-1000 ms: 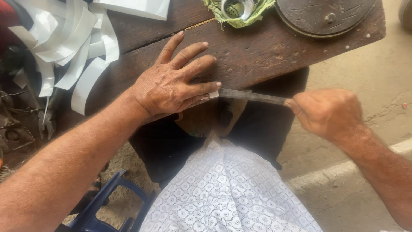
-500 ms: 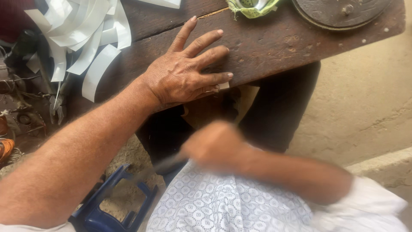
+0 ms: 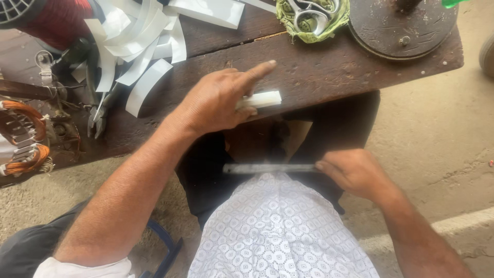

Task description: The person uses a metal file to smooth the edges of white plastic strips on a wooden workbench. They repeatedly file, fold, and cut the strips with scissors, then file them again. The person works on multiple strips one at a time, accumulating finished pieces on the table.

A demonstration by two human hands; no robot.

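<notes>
Left hand (image 3: 218,103) at the near edge of the tabletop (image 3: 319,72), thumb and curled fingers pinching a white strip (image 3: 262,99), forefinger stretched out over it; right hand (image 3: 355,172) well apart and lower, above the lap, closed round one end of a flat metal blade (image 3: 267,168) lying level and pointing left; likely best to press the strip flat to the wood near the edge, keep the forefinger clear of the blade's line, and bring the blade up square and slow; heap of loose white strips (image 3: 134,46) far left, pliers (image 3: 98,116) beside it, scissors (image 3: 309,13) on a green cloth (image 3: 288,23) at the back, round dark disc (image 3: 401,25) back right; bare wood between strip and disc, so room to the right; near edge just under the left hand, little margin there; open ground right of the lap for swinging the blade.
</notes>
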